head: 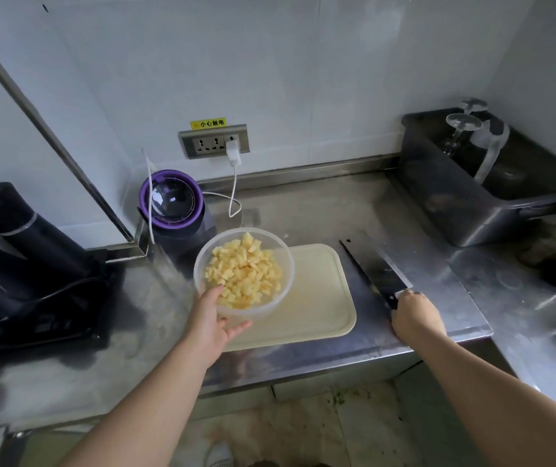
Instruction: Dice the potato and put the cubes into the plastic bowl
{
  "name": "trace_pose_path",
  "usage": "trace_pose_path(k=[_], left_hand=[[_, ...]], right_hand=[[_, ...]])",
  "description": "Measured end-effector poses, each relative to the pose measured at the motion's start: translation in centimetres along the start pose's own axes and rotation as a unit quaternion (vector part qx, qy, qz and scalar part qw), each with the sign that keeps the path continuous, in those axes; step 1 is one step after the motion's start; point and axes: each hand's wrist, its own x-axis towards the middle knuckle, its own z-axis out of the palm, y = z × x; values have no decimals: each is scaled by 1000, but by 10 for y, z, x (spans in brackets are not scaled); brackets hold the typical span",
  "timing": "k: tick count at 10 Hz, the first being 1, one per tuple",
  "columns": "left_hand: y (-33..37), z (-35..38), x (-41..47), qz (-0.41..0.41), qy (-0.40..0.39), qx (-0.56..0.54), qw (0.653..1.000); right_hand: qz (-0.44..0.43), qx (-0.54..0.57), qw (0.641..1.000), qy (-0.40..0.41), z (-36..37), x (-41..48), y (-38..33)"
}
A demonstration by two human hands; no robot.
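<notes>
**Yellow potato cubes (242, 274) fill the plastic bowl (199, 264)**

All the potato in view is diced, so the job looks almost done. The left hand (217, 318) grips the bowl's near rim over the cutting board (320, 308). The right hand (416, 315) grasps the knife (377, 267), its blade lying on the table (320, 210). A purple blender (172, 200) stands just behind the bowl.

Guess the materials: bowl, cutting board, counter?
The bowl looks like frosted translucent plastic: potato cubes show through its wall. The cutting board is likely cream plastic, matte, with a moulded raised rim. The counter is probably brushed stainless steel, with blurred reflections.
</notes>
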Motion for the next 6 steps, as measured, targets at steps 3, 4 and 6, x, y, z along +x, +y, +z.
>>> trace_pose_path(k=[3, 4, 6], left_hand=[[7, -29, 22, 21, 73, -40, 996], [4, -37, 26, 23, 85, -45, 995], [-1, -40, 32, 29, 127, 11, 991]], right_hand=[[-159, -71, 984, -22, 5, -18, -45], [-184, -116, 975, -40, 10, -22, -53], [-188, -108, 975, -43, 17, -17, -59]])
